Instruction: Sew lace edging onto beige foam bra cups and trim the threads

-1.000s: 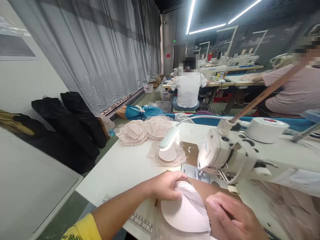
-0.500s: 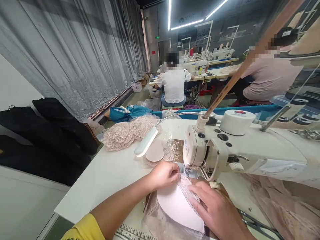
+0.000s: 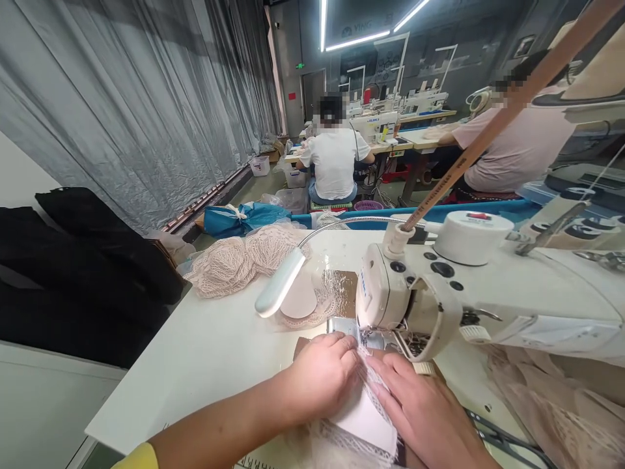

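Observation:
A pale pink foam cup with a white lace edge [image 3: 364,417] lies on the white table [image 3: 215,352] just in front of the needle of the white sewing machine [image 3: 439,293]. My left hand [image 3: 322,374] is curled over the cup's left side, fingers pressed down on it. Over on the right side, my right hand [image 3: 420,410] lies flat with its fingers stretched toward the needle, holding the lace down. The cup's middle is hidden under both hands.
A gooseneck lamp [image 3: 278,286] hangs over another cup on lace [image 3: 303,303]. A heap of pink lace cups [image 3: 244,257] sits at the table's far left. Black bags [image 3: 83,260] lie left of the table. Two people sit at machines beyond.
Both hands have slid the cup forward toward the needle and closed in over it. The view has dropped and shifted slightly left.

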Demonstrator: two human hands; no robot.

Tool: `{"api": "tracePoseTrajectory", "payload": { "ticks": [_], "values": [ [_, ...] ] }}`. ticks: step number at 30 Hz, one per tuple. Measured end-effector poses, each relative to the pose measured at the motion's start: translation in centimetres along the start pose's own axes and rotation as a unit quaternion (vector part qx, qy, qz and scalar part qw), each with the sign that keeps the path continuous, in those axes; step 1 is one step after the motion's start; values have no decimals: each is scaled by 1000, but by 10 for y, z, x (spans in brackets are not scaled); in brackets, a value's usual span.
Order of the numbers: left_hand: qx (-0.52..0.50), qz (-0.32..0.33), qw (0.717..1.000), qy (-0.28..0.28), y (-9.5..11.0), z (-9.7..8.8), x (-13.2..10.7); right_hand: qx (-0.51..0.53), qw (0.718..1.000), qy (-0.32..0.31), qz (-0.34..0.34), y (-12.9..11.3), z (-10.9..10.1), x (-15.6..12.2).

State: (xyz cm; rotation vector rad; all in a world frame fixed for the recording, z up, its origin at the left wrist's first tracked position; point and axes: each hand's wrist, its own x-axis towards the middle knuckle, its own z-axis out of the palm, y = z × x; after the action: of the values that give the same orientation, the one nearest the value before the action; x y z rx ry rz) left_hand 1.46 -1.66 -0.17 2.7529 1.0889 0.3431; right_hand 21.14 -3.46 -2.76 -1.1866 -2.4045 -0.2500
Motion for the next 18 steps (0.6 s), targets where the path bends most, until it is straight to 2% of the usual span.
{"api": "tracePoseTrajectory", "payload": {
  "ticks": [3, 7, 13, 18],
  "values": [
    [-16, -4, 1000, -8, -7, 3, -1, -6, 1000, -15, 7, 2, 1, -1],
    [-39, -1, 999, -20, -14, -3, 1, -24, 999, -34, 22, 4, 6, -6],
    [-35, 35, 998, -45, -24, -11, 9, -47, 998, -8, 29, 3, 11, -7],
    [-15, 61, 996, -67, -35, -17, 15, -34, 999, -14, 30, 4, 9, -3]
  ]
}}
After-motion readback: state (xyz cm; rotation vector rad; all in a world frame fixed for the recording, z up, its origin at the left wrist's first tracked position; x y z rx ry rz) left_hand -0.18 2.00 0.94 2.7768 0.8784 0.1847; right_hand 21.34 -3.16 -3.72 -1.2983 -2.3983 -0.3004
